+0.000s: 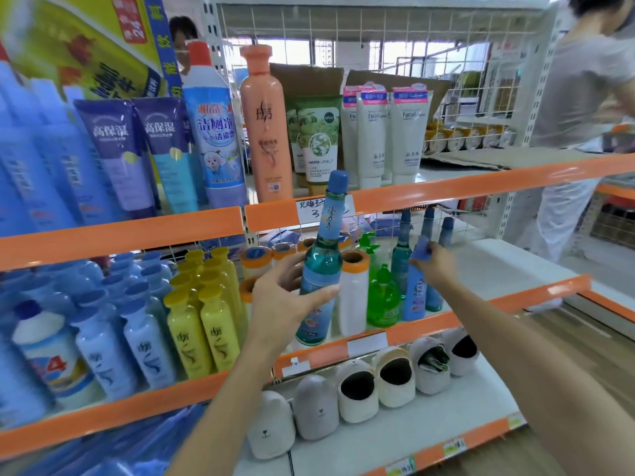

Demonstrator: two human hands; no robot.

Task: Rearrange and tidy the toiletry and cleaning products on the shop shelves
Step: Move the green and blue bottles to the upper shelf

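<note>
My left hand (285, 297) grips a tall teal glass bottle (324, 249) with a blue cap, held tilted in front of the middle shelf (481, 304). My right hand (436, 266) pinches the blue cap of a second bottle with a blue label (415, 293) that stands on that shelf. Two more such teal bottles (403, 255) stand behind it. A green pump bottle (381, 297) and a white roll with an orange end (354, 297) stand between my hands.
Yellow bottles (206, 317) and blue bottles (103, 338) fill the middle shelf's left part. The top shelf holds tubes (409, 132), a peach bottle (264, 125) and a toilet cleaner (214, 125). Fabric shoes (357, 389) line the bottom shelf. A person (577, 132) stands at the right.
</note>
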